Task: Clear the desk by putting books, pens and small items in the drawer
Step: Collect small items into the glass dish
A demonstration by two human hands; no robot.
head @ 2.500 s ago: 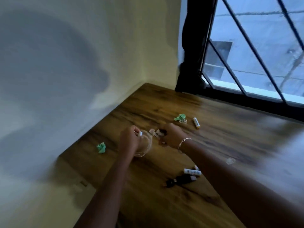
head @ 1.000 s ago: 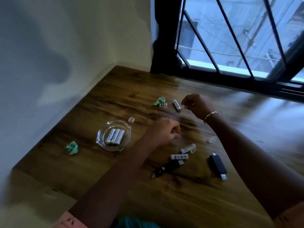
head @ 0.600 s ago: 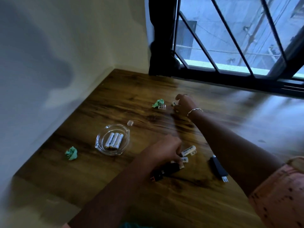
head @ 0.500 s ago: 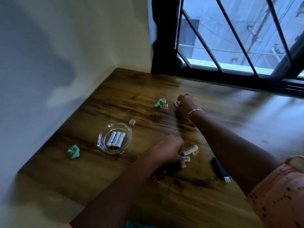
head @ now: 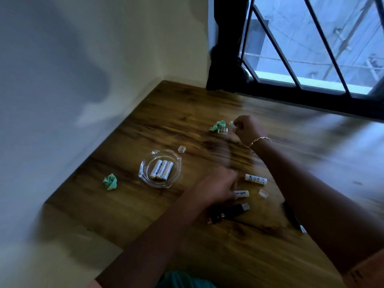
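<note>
My right hand (head: 248, 128) is at the far side of the wooden desk (head: 207, 246) and pinches a white battery (head: 233, 124) lifted just off the surface. My left hand (head: 216, 187), blurred, is lower on the desk. Its fingertips close over the left end of a second white battery (head: 242, 193) that lies flat. A third loose battery (head: 255, 179) lies just beyond it. A glass ashtray (head: 143, 175) to the left holds three batteries (head: 162, 169).
Two crumpled green papers (head: 217, 125) (head: 110, 181) lie on the desk. Small clear caps (head: 181, 149) (head: 263, 193) (head: 222, 130) are scattered about. A black USB stick (head: 230, 210) lies under my left wrist, another black stick (head: 292, 215) by my right forearm. Wall left, barred window behind.
My right hand reached to the far battery beside the green paper and picked it up. My left hand dropped onto the nearer batteries and shifted one slightly.
</note>
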